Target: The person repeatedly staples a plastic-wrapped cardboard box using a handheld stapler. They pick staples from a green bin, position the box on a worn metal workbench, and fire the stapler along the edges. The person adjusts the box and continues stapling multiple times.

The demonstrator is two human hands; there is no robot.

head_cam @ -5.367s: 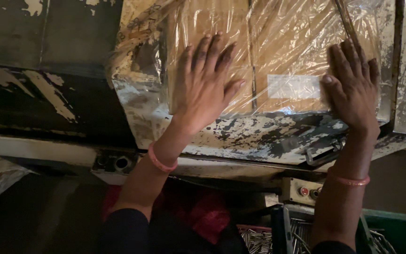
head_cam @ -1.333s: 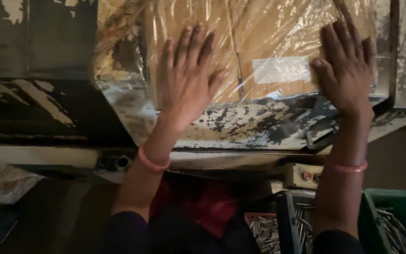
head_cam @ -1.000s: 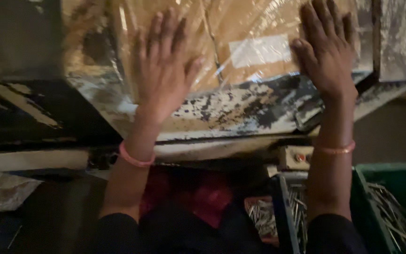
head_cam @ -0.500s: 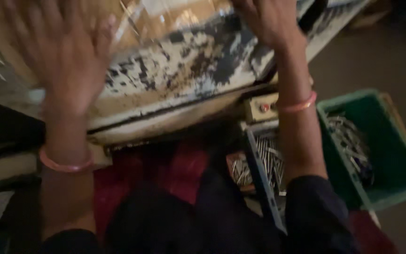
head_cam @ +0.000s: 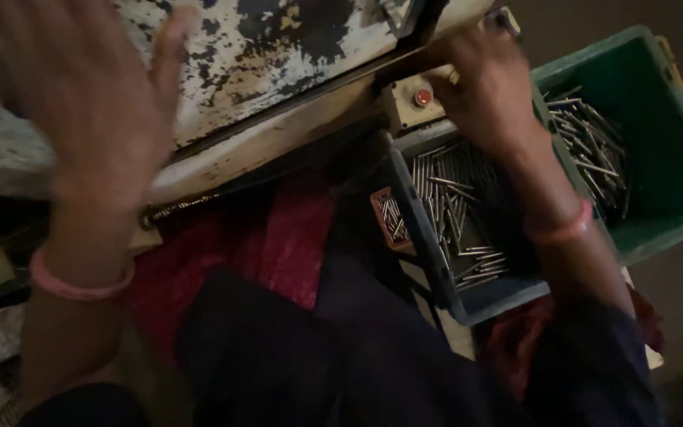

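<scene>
The left hand is spread flat and open, fingers splayed and blurred, holding nothing, over the worn table whose paint has flaked to black and white patches; a pink band circles its wrist. The right hand curls at the table's edge beside a small beige switch box with a red button (whether its fingers grip anything I cannot tell, since they are turned away); a pink band sits on that wrist too. Just below the switch box stands a grey tray filled with loose metal pins; the forearm crosses above it. Beside it to the right is a green crate holding more metal pins, heaped against its far wall; a small reddish box of pins touches the tray's left wall.
</scene>
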